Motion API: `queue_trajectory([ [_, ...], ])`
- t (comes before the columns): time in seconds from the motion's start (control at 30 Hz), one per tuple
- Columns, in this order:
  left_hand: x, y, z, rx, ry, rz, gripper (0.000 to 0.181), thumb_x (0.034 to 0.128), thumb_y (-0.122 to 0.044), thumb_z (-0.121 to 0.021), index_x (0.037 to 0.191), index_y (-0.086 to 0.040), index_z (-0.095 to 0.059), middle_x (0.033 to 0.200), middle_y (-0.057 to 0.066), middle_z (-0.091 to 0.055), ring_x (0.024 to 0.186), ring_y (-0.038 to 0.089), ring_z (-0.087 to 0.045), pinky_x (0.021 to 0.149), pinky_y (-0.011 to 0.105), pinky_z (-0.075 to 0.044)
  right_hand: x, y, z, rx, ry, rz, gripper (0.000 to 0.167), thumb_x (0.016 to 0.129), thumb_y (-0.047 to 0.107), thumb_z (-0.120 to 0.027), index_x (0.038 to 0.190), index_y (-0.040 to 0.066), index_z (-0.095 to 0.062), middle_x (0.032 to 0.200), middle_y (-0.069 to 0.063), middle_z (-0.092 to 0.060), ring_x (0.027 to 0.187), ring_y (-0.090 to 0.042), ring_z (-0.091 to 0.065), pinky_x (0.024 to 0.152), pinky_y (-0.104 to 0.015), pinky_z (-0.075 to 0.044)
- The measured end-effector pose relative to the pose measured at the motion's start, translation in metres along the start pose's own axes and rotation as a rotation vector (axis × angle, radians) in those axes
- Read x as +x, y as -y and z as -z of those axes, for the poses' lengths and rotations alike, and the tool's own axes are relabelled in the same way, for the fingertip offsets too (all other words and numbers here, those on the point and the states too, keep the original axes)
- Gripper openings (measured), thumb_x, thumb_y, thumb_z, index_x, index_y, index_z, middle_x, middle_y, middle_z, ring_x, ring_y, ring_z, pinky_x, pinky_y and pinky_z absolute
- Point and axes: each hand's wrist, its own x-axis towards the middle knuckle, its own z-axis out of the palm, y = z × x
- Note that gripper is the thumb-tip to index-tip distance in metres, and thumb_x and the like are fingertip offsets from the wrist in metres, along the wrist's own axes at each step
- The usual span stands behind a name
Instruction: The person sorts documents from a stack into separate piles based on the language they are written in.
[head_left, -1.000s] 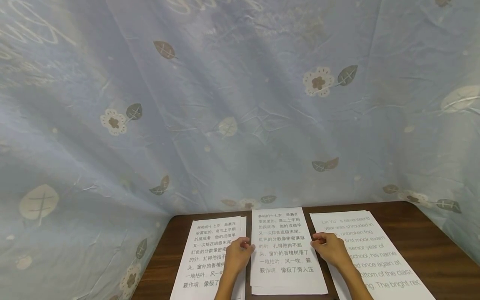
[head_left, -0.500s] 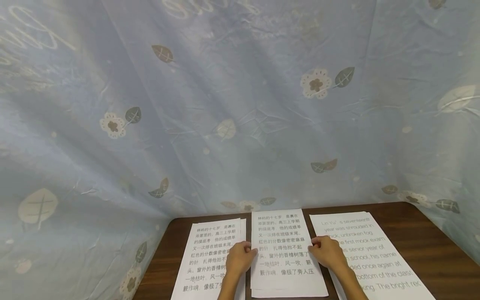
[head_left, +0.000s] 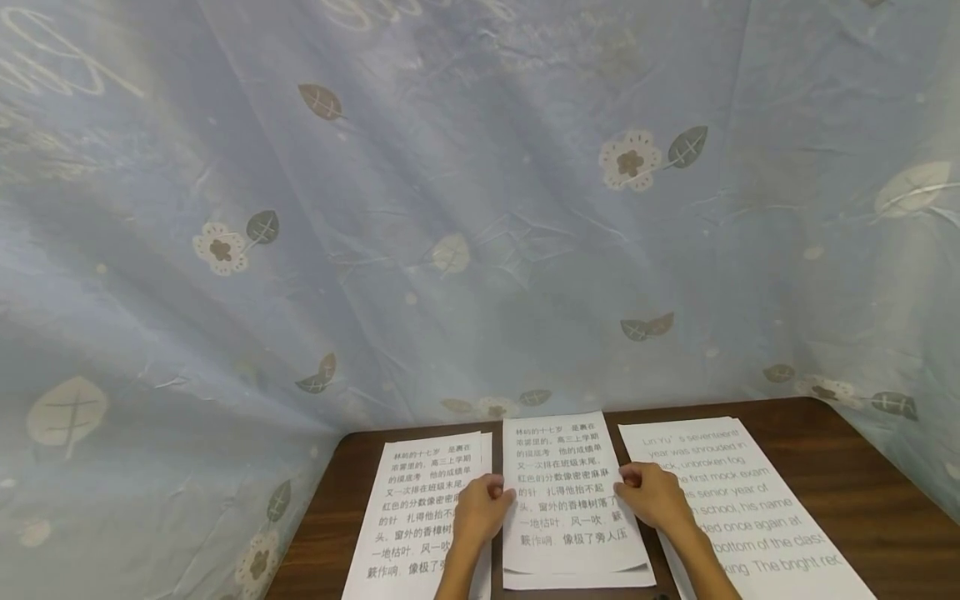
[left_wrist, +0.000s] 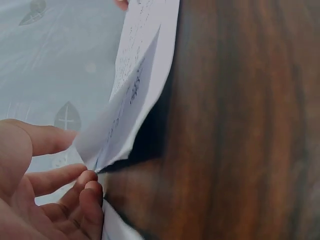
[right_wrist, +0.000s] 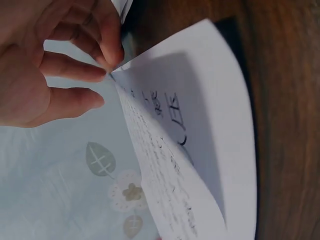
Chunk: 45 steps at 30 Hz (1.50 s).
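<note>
Left hand, right hand pinch side edges of bowed sheet above lower sheet.

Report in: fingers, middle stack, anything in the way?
Left fingers at left edge of middle stack, right fingers at its right; top sheet raised at near edge; nothing seen blocking.

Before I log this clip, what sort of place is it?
Probably a screened-off tabletop workspace: dark brown wood-grain table, three white printed paper stacks, light blue floral sheeting behind.
</note>
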Motion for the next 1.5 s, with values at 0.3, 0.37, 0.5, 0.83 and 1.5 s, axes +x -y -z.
queue_trajectory([
  [0.3,-0.003,-0.002,-0.001,-0.113,-0.034,-0.016,0.037,0.0881,-0.003,-0.075,0.124,0.002,-0.074,0.092,0.003,-0.07,0.074,0.012,-0.063,0.06,0.022,-0.053,-0.005,0.006,0.005,0.202,0.016,-0.044,0.043,0.092,0.007,-0.074,0.132,-0.008,-0.068,0.1,-0.01,-0.072,0.078,-0.018,-0.068,0.062,-0.03,-0.059],
  [0.37,-0.003,-0.002,-0.001,-0.122,-0.043,-0.005,0.036,0.088,-0.002,-0.074,0.124,0.0,-0.074,0.095,0.005,-0.071,0.076,0.012,-0.063,0.061,0.022,-0.053,-0.006,0.006,0.006,0.217,0.017,-0.055,0.043,0.091,0.006,-0.074,0.132,-0.007,-0.068,0.1,-0.01,-0.072,0.079,-0.018,-0.068,0.062,-0.03,-0.059],
  [0.5,-0.002,-0.003,-0.002,-0.154,-0.043,0.016,0.035,0.0894,-0.003,-0.074,0.125,-0.002,-0.075,0.099,0.006,-0.072,0.079,0.013,-0.064,0.063,0.023,-0.054,-0.007,0.004,0.007,0.231,0.025,-0.065,0.044,0.091,0.005,-0.074,0.133,-0.007,-0.068,0.099,-0.009,-0.071,0.08,-0.018,-0.067,0.063,-0.03,-0.06],
  [0.83,-0.005,-0.005,0.0,-0.189,-0.015,0.013,0.037,0.0905,-0.004,-0.074,0.127,-0.003,-0.074,0.1,0.005,-0.071,0.081,0.011,-0.065,0.065,0.023,-0.056,-0.006,0.001,0.009,0.245,0.024,-0.06,0.043,0.091,0.004,-0.073,0.132,-0.007,-0.068,0.1,-0.01,-0.071,0.081,-0.019,-0.067,0.065,-0.03,-0.06],
  [1.5,-0.013,0.011,0.032,-0.221,-0.053,0.024,0.036,0.092,-0.002,-0.069,0.128,0.001,-0.073,0.102,0.009,-0.072,0.075,0.014,-0.068,0.059,0.022,-0.058,-0.01,0.021,-0.014,0.329,0.052,-0.044,0.042,0.092,0.003,-0.073,0.132,-0.006,-0.068,0.104,-0.012,-0.073,0.081,-0.018,-0.07,0.068,-0.034,-0.064],
])
